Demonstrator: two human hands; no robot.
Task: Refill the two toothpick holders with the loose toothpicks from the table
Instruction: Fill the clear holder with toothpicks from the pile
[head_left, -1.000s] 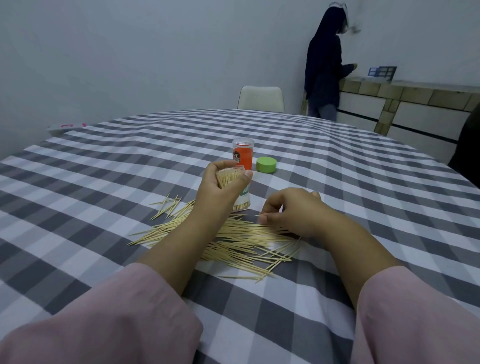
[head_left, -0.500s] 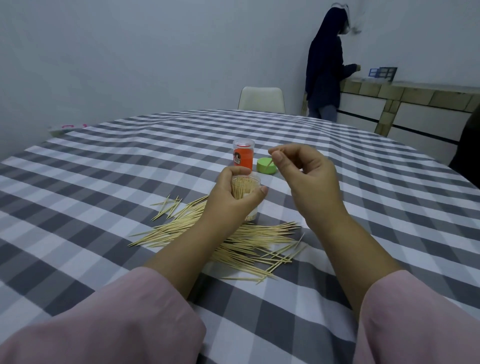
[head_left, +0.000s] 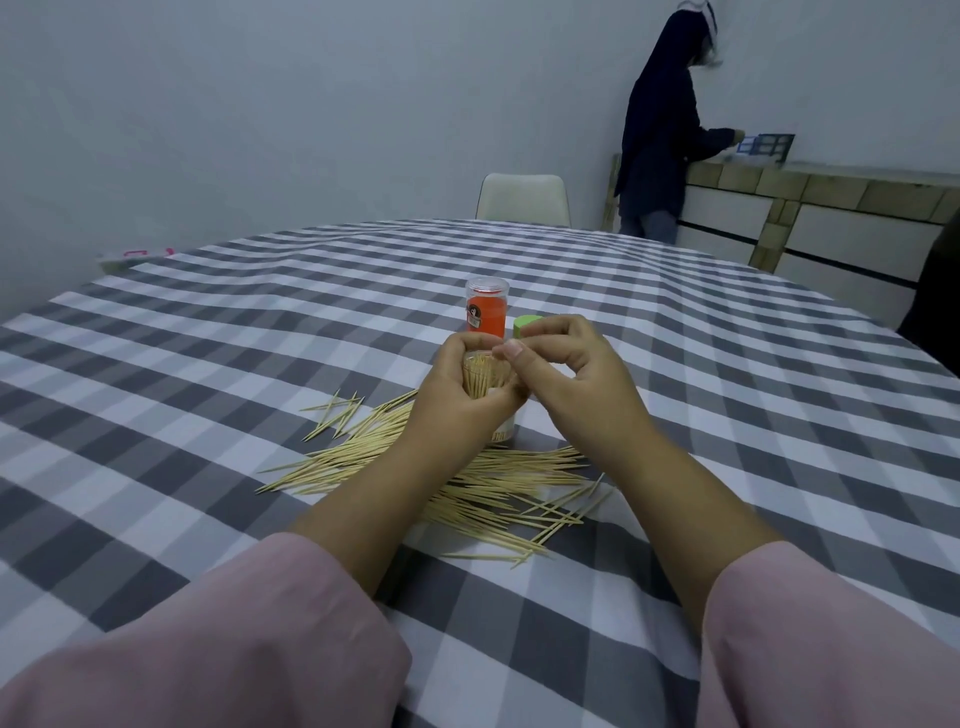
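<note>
Grey-and-white checked cloth covers the round table (head_left: 208, 364), with a bare wall behind. Loose toothpicks (head_left: 467, 483) lie scattered across the near middle of the cloth, between and under the two forearms. Above them, the left hand (head_left: 462, 400) wraps around a clear toothpick holder (head_left: 485, 375), standing on the table and already crowded with upright sticks. Just right, the right hand (head_left: 566, 374) has thumb and forefinger pinched together over the holder's mouth; whether a toothpick sits in that pinch is too small to tell. Behind stand the orange toothpick holder (head_left: 487, 312), lid on, and a green cap (head_left: 524, 326), partly hidden by the fingers. Judging by this, filling the first holder is underway; next calls for another pinch from the pile. At far right, a person in dark clothes stands at a counter.
</note>
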